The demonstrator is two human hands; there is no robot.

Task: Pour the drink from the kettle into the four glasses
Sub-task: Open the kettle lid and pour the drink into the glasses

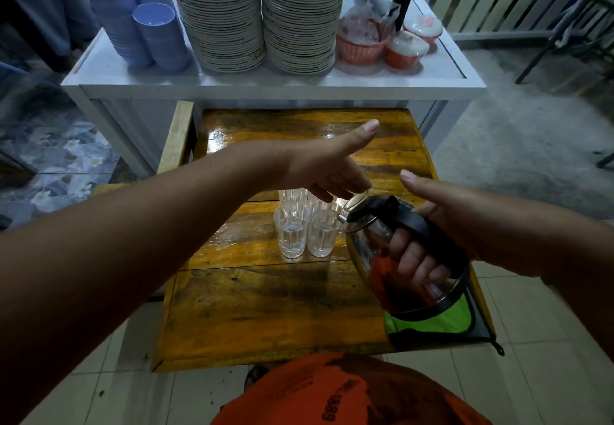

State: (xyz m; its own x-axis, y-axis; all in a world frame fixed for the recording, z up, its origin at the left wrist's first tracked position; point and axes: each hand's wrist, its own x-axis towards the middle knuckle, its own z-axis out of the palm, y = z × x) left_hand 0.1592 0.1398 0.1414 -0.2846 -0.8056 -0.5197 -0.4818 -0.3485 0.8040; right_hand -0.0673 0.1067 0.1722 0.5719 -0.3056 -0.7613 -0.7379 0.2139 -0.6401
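Note:
A glass kettle [382,258] with a black lid and handle holds dark reddish drink. My right hand [428,241] grips its handle and tilts its spout left toward the glasses. Several clear ribbed glasses stand clustered on the wooden table [265,308]; the front left glass [291,235] and front right glass [321,233] look empty. The rear glasses [292,196] are partly hidden under my left hand [329,165]. That hand hovers over them, thumb raised, fingers resting at the kettle's lid. I see no liquid stream.
A green and black cloth [432,325] lies under the kettle at the table's right front corner. Behind the table a white counter [265,82] carries two tall plate stacks [259,25], blue bowls [146,25] and red baskets [365,42].

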